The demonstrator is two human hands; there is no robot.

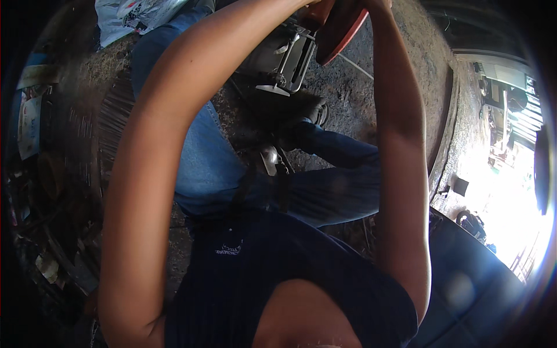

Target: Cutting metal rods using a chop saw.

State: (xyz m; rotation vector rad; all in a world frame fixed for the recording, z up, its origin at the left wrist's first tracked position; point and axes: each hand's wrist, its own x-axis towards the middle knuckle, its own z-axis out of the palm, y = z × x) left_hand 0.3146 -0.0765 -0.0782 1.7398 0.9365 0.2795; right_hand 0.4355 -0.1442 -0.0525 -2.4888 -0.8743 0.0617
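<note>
Left hand [314, 2] forward, elbow bent, right hand [379, 3] forward, arm straighter, reddish disc [342, 32] between, fingers cropped, cannot tell grip

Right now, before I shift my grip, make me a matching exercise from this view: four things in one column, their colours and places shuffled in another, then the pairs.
Things:
1. Disc
2. Plastic bag
3. Jeans
4. Shirt

Colours and places:
A. Dark navy, low in the picture
B. Red-edged, at the top between the forearms
C. Blue, covering the legs
D. Mostly white, at the upper left

Right pairs: 1-B, 2-D, 3-C, 4-A
</note>
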